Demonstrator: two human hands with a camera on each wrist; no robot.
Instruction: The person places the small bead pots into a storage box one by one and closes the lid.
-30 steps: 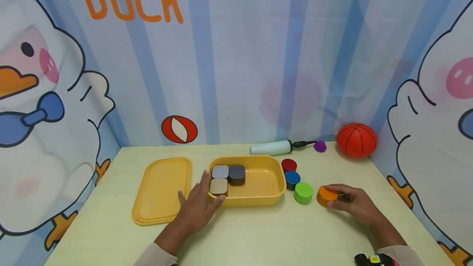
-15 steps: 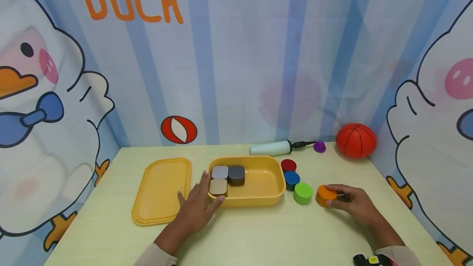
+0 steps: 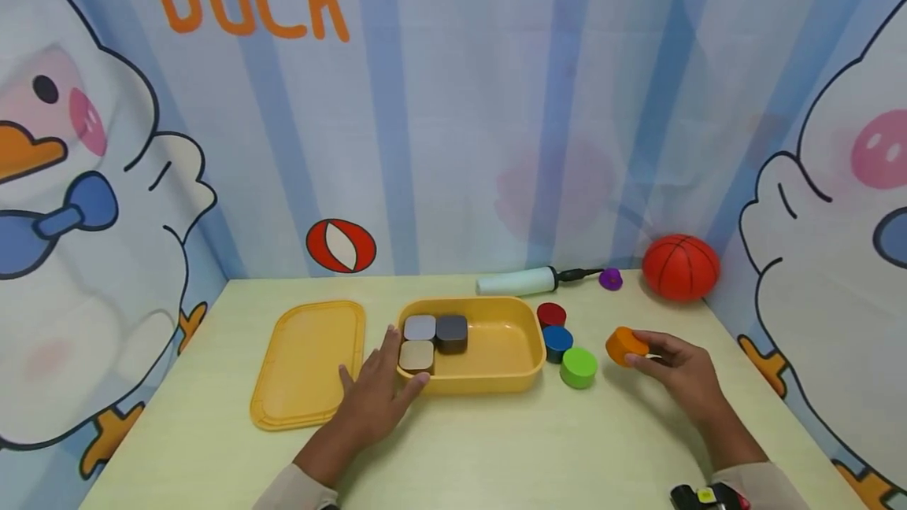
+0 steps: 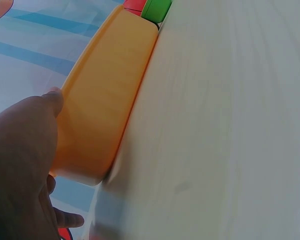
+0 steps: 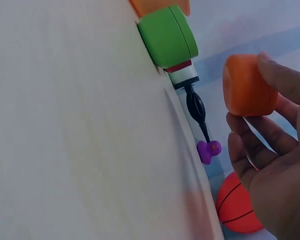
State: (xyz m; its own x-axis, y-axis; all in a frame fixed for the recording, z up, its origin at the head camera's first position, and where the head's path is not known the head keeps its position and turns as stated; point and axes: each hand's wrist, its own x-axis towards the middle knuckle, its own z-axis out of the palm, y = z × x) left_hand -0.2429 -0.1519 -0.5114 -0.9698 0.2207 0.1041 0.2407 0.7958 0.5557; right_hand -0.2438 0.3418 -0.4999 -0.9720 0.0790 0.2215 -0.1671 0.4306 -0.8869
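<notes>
Tabletop (image 3: 538, 447): yellow box (image 3: 489, 382), three blocks (image 3: 451, 330) inside

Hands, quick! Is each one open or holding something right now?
Left hand: open, touching the yellow box.
Right hand: closed, holding the orange block.

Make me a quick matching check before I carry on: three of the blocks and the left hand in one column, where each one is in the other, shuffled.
1. orange block
2. dark gray block
3. green block
4. left hand

A. inside the yellow tub
B. touching the tub from outside
C. on the table, outside the tub
D. held by the right hand

Pairs: 1-D, 2-A, 3-C, 4-B
</notes>
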